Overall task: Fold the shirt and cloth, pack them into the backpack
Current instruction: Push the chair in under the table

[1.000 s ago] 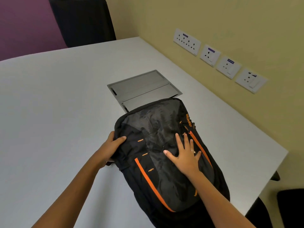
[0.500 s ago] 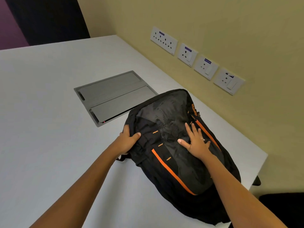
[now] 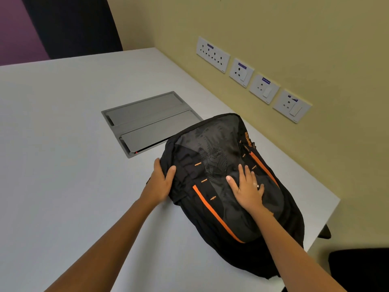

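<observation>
Backpack (image 3: 227, 186) lies flat on the white surface (image 3: 63, 165), front panel up, toward the right edge near the wall. Its far end just overlaps the corner of the grey cable hatch (image 3: 147, 121) set into the surface. Black and grey fabric, orange zip lines, orange logo on the far right side.

Left hand (image 3: 161, 182) grips the pack's left edge: thumb over the top, fingers wrapped round the side. It looks like an anchor grip, there to keep the bag from sliding or to pull it square. Right hand (image 3: 246, 189) lies flat on the middle of the front panel, fingers straight and spread, holding nothing. It is pressing or smoothing, probably to flatten the contents; a ring shows on one finger.

Shirt and cloth: not visible anywhere on the surface. The pack looks full and its zips appear closed, so both are probably already inside, though the interior is hidden and this can't be confirmed.

Judgement: task at or near its end, with packing done and the bag being settled.

Four socket plates (image 3: 212, 53) on the yellow wall to the right. Dark chair (image 3: 69, 26) at the far side of the surface.
</observation>
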`<state>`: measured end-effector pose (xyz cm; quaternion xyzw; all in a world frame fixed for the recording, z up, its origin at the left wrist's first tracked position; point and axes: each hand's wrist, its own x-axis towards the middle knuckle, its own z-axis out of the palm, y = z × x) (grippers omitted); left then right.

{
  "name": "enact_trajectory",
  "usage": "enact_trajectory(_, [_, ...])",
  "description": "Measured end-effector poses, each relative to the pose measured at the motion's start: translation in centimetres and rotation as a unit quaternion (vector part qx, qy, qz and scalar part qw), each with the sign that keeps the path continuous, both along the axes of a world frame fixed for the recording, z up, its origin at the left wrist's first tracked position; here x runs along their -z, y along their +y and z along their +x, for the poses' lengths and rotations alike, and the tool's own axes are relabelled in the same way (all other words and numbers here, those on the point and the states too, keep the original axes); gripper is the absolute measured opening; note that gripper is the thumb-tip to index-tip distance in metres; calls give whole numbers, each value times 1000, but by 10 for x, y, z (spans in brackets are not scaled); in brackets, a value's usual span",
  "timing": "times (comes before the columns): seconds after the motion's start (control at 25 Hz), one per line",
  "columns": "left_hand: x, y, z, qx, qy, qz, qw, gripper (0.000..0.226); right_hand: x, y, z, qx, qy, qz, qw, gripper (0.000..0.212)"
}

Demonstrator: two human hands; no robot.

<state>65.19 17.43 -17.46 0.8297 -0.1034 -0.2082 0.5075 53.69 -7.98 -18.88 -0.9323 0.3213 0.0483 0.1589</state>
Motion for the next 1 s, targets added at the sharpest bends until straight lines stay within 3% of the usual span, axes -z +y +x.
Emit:
enact_trajectory(0.08, [10, 27, -38, -7, -42, 17, 999, 67, -2, 34, -15, 54, -57, 27, 997, 83])
enact_trajectory(0.16, [39, 68, -79, 24, -80, 122, 989, 69, -1, 79, -35, 57, -112, 32, 991, 89])
enact_trajectory(0.28, [83, 141, -131, 106, -150, 301, 936, 81, 11, 146, -70, -25, -110, -54, 992, 79])
enact_trajectory(0.4, [101, 201, -176, 140, -196, 344, 907, 62, 33, 198, -114, -119, -60, -85, 987, 67])
enact_trajectory(0.64, [91, 282, -234, 160, -186, 391, 887, 61, 67, 261, -201, -174, 82, -29, 981, 64])
enact_trajectory(0.76, [83, 312, -247, 196, -123, 417, 879, 68, 57, 282, -234, -179, 123, -8, 976, 68])
enact_trajectory(0.88, [61, 312, -255, 236, -102, 432, 865, 86, 42, 290, -257, -213, 168, 7, 963, 92])
enact_trajectory(1.0, [47, 302, -257, 262, -43, 436, 860, 83, 20, 301, -283, -194, 185, 57, 962, 113])
